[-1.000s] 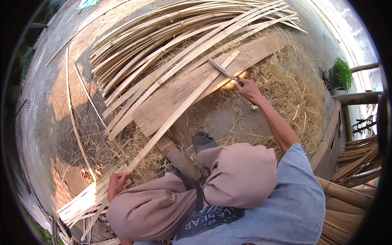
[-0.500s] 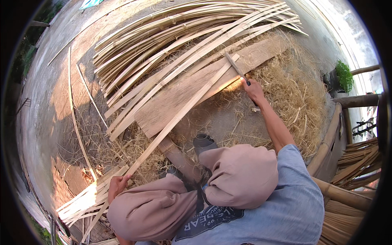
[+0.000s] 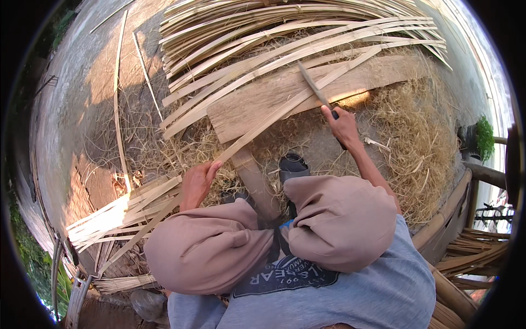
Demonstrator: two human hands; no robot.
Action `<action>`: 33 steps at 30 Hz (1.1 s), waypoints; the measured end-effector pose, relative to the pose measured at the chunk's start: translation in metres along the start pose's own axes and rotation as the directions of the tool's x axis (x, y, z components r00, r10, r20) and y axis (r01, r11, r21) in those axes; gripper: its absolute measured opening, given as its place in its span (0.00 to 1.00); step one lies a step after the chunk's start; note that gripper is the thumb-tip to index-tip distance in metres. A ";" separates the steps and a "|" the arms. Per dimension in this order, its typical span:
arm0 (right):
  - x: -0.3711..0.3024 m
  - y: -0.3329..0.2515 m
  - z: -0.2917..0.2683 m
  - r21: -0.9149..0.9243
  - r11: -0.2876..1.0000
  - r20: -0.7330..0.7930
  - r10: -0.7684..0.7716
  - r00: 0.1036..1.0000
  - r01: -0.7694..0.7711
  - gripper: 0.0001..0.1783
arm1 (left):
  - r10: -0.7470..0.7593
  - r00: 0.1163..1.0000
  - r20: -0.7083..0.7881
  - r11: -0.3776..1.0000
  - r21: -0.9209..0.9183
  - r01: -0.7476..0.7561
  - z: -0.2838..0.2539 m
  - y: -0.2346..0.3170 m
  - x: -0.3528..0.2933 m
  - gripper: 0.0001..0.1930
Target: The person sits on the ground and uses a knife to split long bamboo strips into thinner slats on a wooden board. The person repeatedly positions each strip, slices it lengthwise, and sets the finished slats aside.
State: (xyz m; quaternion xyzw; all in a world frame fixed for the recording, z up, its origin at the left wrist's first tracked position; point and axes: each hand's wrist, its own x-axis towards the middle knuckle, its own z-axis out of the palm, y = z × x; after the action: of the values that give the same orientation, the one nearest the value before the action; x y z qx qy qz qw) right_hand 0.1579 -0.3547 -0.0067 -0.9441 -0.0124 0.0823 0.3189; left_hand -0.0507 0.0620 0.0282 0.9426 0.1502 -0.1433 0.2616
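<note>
The knife looks metal, the board matt wood.

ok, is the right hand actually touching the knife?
Touching. The head view shows it: the right hand is wrapped around the knife's dark handle, with the blade sticking out past the fingers.

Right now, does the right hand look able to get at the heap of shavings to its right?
Probably yes: the heap of shavings lies near the right hand, with nothing large visible between them. That hand grips a knife, though, so it would likely need to set that down first.
</note>
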 end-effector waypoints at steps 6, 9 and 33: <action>-0.104 -0.093 0.054 0.047 0.964 0.313 -0.262 0.913 0.261 0.33 | 0.192 0.940 -0.281 0.959 0.256 -0.119 0.048 0.050 0.025 0.22; -0.083 -0.067 0.022 -0.058 0.953 0.240 -0.275 0.931 0.297 0.32 | 0.317 0.890 -0.327 0.926 0.310 -0.216 0.070 0.047 0.038 0.18; -0.043 0.017 -0.003 -0.039 0.996 -0.013 0.077 0.997 -0.078 0.33 | 0.193 0.981 -0.032 0.975 0.117 -0.188 0.048 0.070 0.026 0.23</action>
State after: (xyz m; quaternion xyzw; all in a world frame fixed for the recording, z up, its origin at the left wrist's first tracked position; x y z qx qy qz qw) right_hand 0.1158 -0.3736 -0.0086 -0.9505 0.0245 0.0890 0.2968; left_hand -0.0109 -0.0154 0.0114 0.9688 0.0563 -0.1055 0.2169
